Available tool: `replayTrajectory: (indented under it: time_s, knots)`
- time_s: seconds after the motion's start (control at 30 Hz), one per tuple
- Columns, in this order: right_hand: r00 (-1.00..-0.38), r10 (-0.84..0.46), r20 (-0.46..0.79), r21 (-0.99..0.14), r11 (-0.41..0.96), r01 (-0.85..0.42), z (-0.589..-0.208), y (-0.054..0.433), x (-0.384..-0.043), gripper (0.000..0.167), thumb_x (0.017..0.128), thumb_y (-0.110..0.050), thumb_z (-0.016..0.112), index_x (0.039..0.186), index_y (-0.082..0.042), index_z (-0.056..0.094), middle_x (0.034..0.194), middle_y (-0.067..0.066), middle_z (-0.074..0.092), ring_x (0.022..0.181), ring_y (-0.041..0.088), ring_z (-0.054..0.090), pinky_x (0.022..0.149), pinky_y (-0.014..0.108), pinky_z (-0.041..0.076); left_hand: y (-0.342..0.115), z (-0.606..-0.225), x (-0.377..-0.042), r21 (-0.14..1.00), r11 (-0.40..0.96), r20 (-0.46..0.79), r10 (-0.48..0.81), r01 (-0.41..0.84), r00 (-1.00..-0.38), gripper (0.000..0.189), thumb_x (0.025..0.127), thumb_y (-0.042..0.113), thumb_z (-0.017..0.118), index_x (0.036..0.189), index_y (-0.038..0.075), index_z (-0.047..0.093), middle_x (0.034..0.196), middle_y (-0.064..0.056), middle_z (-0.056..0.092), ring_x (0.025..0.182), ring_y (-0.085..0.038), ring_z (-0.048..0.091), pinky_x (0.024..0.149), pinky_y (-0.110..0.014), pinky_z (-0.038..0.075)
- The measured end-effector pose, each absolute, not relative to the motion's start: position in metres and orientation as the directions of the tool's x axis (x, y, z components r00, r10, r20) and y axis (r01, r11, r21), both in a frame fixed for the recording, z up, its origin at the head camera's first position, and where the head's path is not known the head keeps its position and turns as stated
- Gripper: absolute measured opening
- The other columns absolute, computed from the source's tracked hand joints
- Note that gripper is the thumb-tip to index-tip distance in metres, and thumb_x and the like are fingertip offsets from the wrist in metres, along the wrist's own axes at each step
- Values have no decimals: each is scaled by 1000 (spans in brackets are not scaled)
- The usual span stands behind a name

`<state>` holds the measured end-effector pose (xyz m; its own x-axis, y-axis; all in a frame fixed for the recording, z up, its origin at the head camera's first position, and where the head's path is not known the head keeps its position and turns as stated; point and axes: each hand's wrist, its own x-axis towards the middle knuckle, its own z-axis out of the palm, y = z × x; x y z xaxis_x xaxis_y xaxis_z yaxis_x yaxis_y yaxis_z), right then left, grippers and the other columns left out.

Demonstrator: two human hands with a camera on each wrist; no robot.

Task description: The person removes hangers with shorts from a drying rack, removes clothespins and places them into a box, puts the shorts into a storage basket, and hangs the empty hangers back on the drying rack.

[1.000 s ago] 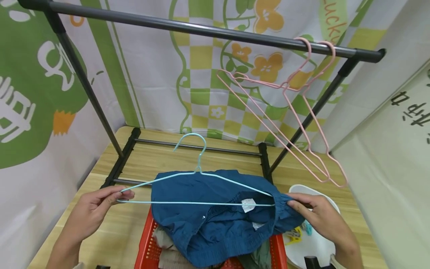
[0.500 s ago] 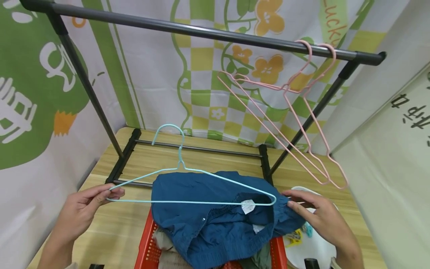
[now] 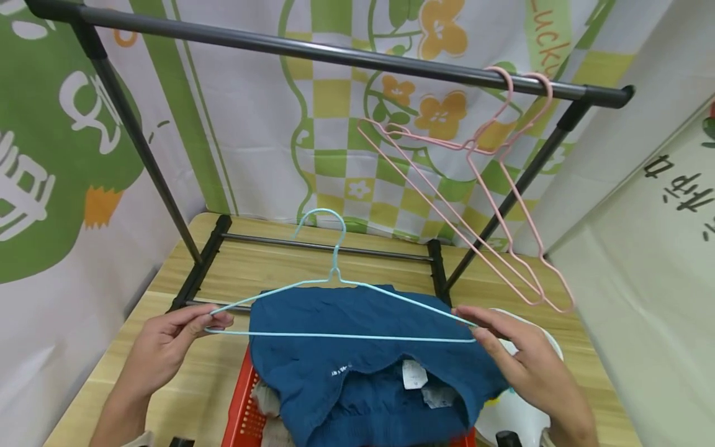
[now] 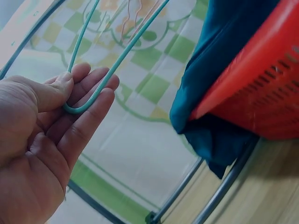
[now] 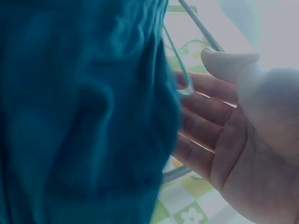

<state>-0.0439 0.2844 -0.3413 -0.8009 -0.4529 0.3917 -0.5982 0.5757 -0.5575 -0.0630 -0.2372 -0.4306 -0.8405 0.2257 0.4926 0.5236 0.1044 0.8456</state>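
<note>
My left hand (image 3: pixel 164 351) pinches the left end of a light-blue clothes hanger (image 3: pixel 335 273) between thumb and fingers. In the left wrist view, the hanger's rounded end (image 4: pixel 79 109) lies across the fingers. At the other end of the hanger is my right hand (image 3: pixel 522 357). In the right wrist view, its thumb and fingers stand apart, with the hanger tip (image 5: pixel 187 91) against the fingers. Beneath the hanger, a blue elastic-waisted garment (image 3: pixel 301 366) lies over a red basket (image 3: pixel 241 397), its opening and white labels showing. The garment hangs beside the right hand, not gripped.
A black clothes rack (image 3: pixel 335 57) stands on the wooden table (image 3: pixel 184 366). Two pink hangers (image 3: pixel 505 155) hang from the right of its bar. Right of the basket, a white tray (image 3: pixel 519 416) is partly hidden by the hand. Patterned curtains (image 3: pixel 246 124) close off the back.
My right hand has let go of the blue waistband and moved to the hanger's right end. The waistband has dropped. The hanger shifted left, then back right with my left hand.
</note>
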Motion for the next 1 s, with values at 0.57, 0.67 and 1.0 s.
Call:
replayTrajectory:
  time_s: [0.57, 0.67, 1.0]
  knots:
    - [-605, -457, 652, -625, 128, -770, -350, 280, -51, 25, 101, 20, 45, 121, 22, 60, 110, 21, 73, 101, 18, 73, 80, 26, 59, -208, -407, -65, 874, 106, 430, 284, 474, -857, 34, 104, -14, 46, 131, -4, 64, 118, -14, 73, 105, -23, 72, 92, -29, 56]
    - [-596, -423, 682, -626, 84, -776, -344, 285, -50, 22, 104, 15, 45, 119, 25, 58, 108, 20, 74, 100, 17, 73, 80, 24, 59, -205, -408, -66, 888, 56, 425, 281, 457, -860, 37, 105, -14, 44, 138, -7, 58, 123, -21, 69, 112, -24, 70, 94, -33, 55]
    - [-571, -306, 762, -582, 65, -811, -320, 296, -50, 20, 102, 18, 45, 113, 34, 52, 108, 24, 73, 102, 19, 73, 88, 22, 56, -183, -420, -50, 743, 561, 230, 297, 365, -927, 42, 105, 22, 63, 146, 15, 60, 145, -6, 59, 134, -29, 54, 99, -47, 52]
